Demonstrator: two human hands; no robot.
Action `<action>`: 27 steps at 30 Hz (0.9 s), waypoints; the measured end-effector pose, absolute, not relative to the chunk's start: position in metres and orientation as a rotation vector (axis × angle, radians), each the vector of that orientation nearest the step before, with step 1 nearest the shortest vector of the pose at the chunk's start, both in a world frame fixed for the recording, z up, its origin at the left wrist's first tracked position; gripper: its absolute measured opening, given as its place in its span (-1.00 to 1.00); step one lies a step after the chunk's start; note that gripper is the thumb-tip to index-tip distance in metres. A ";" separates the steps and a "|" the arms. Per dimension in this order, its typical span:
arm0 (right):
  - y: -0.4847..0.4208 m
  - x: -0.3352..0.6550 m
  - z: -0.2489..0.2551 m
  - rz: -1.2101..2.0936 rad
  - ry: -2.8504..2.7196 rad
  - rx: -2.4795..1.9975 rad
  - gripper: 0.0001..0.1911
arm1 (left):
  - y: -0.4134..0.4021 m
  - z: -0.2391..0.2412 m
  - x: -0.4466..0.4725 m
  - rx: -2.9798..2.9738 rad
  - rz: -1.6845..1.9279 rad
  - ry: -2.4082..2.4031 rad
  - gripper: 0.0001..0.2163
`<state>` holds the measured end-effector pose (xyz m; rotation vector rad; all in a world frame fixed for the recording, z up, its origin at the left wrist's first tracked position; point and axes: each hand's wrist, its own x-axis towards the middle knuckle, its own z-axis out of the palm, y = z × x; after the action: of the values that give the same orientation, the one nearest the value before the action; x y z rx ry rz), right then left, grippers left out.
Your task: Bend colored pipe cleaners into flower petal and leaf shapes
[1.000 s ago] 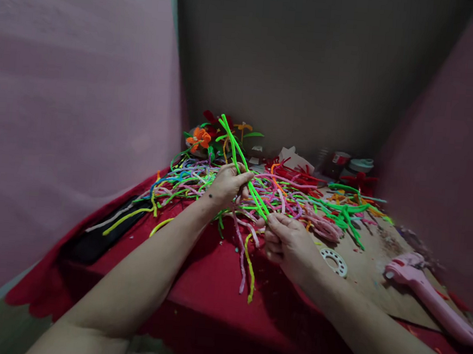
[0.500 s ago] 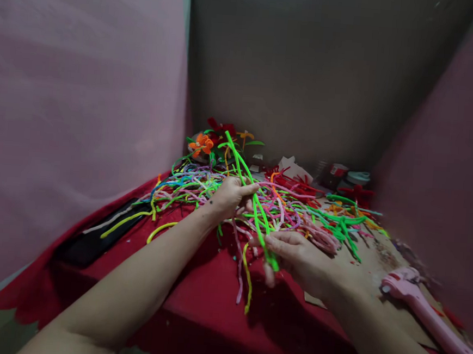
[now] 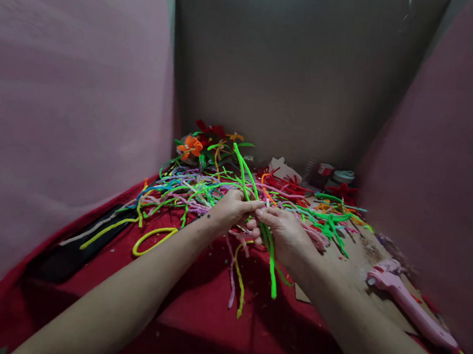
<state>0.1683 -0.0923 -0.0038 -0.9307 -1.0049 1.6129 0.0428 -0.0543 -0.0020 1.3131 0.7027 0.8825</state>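
Bright green pipe cleaners (image 3: 272, 267) run between my two hands, their bent or crossed top standing up above the fingers and loose ends hanging below. My left hand (image 3: 236, 209) is closed on them, thumb pointing right. Right beside it, my right hand (image 3: 279, 229) pinches the same strands, its fingertips meeting the left thumb. Exactly how the strands cross is hidden by the fingers. Behind and below the hands spreads a tangled heap of pipe cleaners (image 3: 194, 190) in pink, purple, green, blue and yellow.
A pink glue gun (image 3: 410, 305) lies at the right on cardboard (image 3: 352, 273). Orange and red pipe-cleaner flowers (image 3: 190, 147) stand at the back left. A black flat object (image 3: 70, 251) and yellow ring (image 3: 153, 241) lie left on the red cloth (image 3: 209, 316). A lidded jar (image 3: 343, 177) stands back right.
My right hand has moved up along the green pipe cleaners to meet my left hand. The lower green ends now hang free below it. The view has shifted slightly.
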 end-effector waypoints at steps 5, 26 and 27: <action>-0.095 0.174 -0.010 1.553 -1.071 -0.895 -0.80 | -0.052 -0.001 0.040 1.223 0.853 0.655 -0.77; -0.102 0.185 -0.015 1.734 -0.944 -0.781 -0.88 | -0.061 -0.012 0.058 1.253 1.083 0.836 -0.75; -0.103 0.185 -0.015 1.725 -0.944 -0.768 -0.88 | -0.062 -0.011 0.059 1.247 1.091 0.837 -0.75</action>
<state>0.1849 -0.1026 -0.0153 -0.7685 -0.9439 1.7249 0.0588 -0.0619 -0.0115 1.2469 0.8366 1.0912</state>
